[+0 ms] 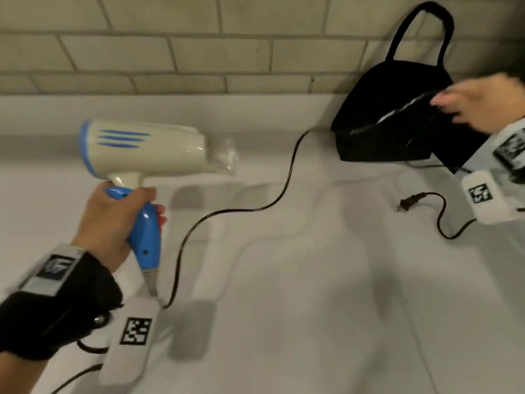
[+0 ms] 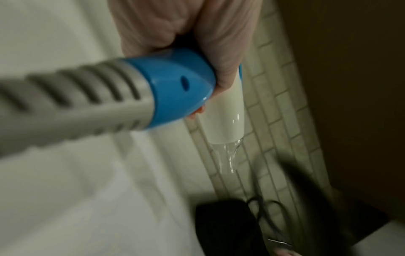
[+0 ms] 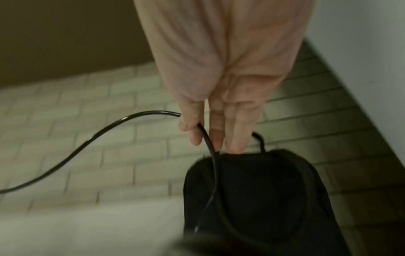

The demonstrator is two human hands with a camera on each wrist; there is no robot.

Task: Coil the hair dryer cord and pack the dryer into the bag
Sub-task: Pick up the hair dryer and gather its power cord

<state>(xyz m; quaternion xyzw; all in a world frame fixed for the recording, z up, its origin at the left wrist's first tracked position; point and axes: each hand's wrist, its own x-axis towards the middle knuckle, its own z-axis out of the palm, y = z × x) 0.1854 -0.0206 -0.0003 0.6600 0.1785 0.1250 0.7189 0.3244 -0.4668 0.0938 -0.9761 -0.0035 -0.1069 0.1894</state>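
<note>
Currently left hand [image 1: 113,220] grips rigid dryer [image 1: 142,150] by handle; right hand [image 1: 480,105] pinches limp cord [image 3: 206,136] at soft bag [image 1: 389,120] rim

The right hand [image 3: 221,72] is reaching down, its fingers [image 3: 235,138] touching the top edge of the black bag [image 3: 263,199]. The cord [image 3: 87,142] is running between the fingers and trailing away past the tiled wall [image 3: 98,121].
</note>
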